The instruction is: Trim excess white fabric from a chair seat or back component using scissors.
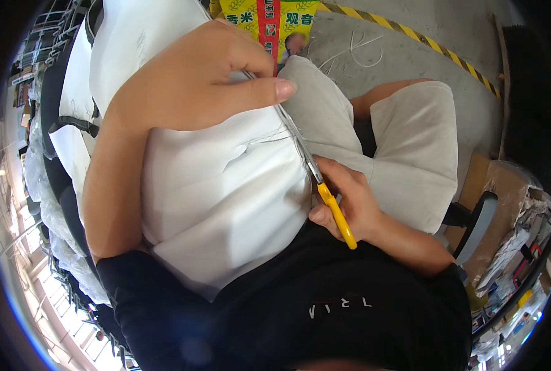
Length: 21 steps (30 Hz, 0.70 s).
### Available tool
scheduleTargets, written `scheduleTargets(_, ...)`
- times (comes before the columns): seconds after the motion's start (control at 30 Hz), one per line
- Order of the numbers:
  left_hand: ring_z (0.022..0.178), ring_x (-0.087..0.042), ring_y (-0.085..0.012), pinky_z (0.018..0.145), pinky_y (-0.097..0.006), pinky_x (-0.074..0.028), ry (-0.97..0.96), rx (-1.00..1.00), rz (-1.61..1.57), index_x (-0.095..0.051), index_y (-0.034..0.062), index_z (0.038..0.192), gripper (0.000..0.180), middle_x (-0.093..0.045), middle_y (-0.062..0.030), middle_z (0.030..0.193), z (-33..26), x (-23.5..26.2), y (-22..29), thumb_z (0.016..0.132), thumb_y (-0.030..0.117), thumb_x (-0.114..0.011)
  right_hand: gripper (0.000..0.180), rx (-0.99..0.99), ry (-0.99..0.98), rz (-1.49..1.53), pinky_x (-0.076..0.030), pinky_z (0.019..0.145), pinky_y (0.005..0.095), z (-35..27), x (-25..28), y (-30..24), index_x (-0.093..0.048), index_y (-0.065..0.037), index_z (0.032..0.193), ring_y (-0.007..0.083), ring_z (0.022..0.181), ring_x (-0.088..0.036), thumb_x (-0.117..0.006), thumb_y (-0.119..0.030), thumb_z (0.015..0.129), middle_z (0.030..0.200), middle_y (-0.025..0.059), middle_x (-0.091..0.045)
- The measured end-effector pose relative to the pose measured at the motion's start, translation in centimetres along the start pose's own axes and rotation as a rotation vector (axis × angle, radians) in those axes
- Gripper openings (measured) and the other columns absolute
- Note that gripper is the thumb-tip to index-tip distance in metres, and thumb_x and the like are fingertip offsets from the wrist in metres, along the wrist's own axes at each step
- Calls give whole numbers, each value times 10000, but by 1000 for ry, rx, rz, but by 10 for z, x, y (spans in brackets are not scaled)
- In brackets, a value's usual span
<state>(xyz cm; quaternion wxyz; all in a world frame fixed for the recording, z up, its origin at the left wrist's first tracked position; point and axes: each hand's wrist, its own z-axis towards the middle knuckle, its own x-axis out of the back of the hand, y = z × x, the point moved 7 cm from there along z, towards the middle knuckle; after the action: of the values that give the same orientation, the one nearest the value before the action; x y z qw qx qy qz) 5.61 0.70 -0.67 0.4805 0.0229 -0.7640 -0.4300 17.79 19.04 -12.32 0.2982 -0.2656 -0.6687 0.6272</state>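
Cloth (220, 185) on lap, left hand (189, 80) on its far part, right hand (349, 204) with snips (325, 191) at its right edge; printed bag (269, 21) on floor (399, 55) far.

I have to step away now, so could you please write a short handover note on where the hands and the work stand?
Left hand: pinches the upper edge of the white fabric piece spread over the lap.
Right hand: grips small yellow-handled thread snips, blades pointing up along the fabric's right edge.
Done: cannot tell from this view how much of the edge is trimmed.
Left: probably the edge stretch between the two hands.
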Motion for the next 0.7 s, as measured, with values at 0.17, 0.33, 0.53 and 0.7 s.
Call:
scheduleTargets(0.17, 692, -497, -296, 744, -398, -386, 122, -201, 228, -569, 17, 673, 354, -491, -120, 655, 3, 13, 14, 933, 195, -729, 810, 62, 58, -108, -567, 688, 406, 3, 3, -4, -540, 19, 1393, 354, 816, -693, -880, -437, 816, 985, 204, -654)
scheduleTargets(0.33, 698, -481, -291, 753, -401, -373, 109, -60, 85, -554, 29, 642, 379, -471, -116, 653, -1, 8, -3, 934, 195, -730, 922, 74, 127, -431, -576, 708, 443, 18, 7, -26, -499, -4, 1439, 383, 880, -690, -851, -563, 796, 1094, 231, -635)
scheduleTargets(0.53, 684, -483, -299, 753, -411, -382, 89, 23, 136, -565, 20, 648, 378, -464, -114, 632, -2, 7, -5, 942, 198, -721, 891, 26, 61, -345, -567, 741, 453, 15, 8, -23, -481, 6, 1446, 410, 875, -677, -845, -517, 824, 1094, 244, -625)
scheduleTargets(0.7, 709, -521, -305, 797, -411, -413, 106, 81, 137, -620, 20, 670, 339, -492, -117, 631, 0, 6, -7, 940, 201, -716, 856, 71, 36, -233, -556, 779, 434, 15, 11, -19, -504, 44, 1413, 415, 866, -673, -859, -470, 829, 1044, 252, -646)
